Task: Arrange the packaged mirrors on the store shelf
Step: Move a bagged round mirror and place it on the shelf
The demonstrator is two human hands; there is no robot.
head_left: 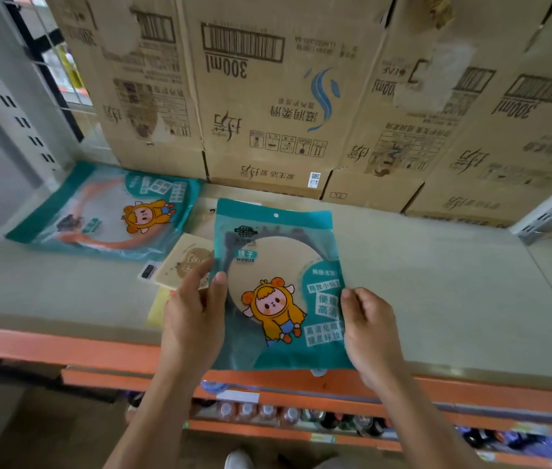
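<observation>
The mirror pouch [278,286] is glossy teal plastic with a clear, slightly crinkled window, and so is the second pouch [105,211]. The cartons [268,96] are matt brown cardboard, scuffed and torn. The shelf board [437,282] looks matt, and its front beam [47,346] is smooth orange-painted metal.

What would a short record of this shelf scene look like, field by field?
Held item: dark-framed packaged mirror, teal pouch, over the front of the shelf
Left hand: pinches its left edge
Right hand: pinches its right edge
Already placed: orange-framed packaged mirror, flat, back left
Behind: cardboard boxes
Lower level: bottles
</observation>
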